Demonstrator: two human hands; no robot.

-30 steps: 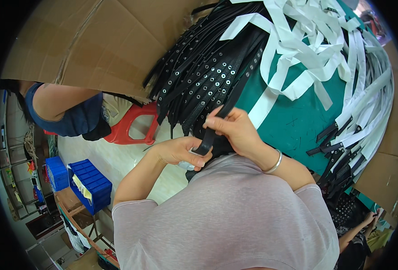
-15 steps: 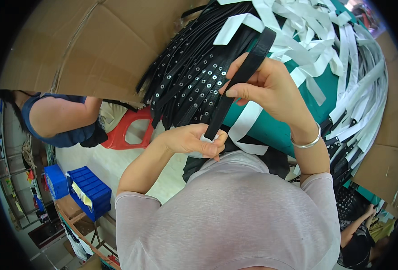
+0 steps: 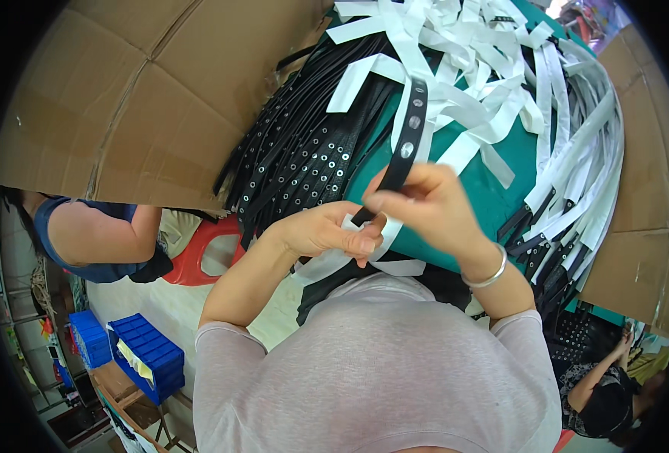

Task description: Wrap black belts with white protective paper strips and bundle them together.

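Note:
A black belt strap (image 3: 404, 147) with metal eyelets slants up from my hands, its far end over the white strips. My left hand (image 3: 327, 230) is closed round the strap's near end, where a white strip (image 3: 352, 223) is wrapped about it. Just above, the thumb and fingers of my right hand (image 3: 436, 211), slightly blurred, close on the strap. A bundle of black eyelet straps (image 3: 296, 158) lies beyond my left hand. Loose white strips (image 3: 478, 68) are heaped on the green surface (image 3: 440, 177) beyond my right hand.
Cardboard walls rise at left (image 3: 138, 98) and right (image 3: 636, 166). White-wrapped straps (image 3: 576, 166) hang over the right side. One person (image 3: 92, 234) sits at left near a red stool (image 3: 198, 253); another (image 3: 606, 385) is at lower right. Blue crates (image 3: 149, 355) stand at lower left.
My right hand has moved down the strap, closer to my left hand. The strap has turned, its eyelets now showing. The whole view has shifted slightly.

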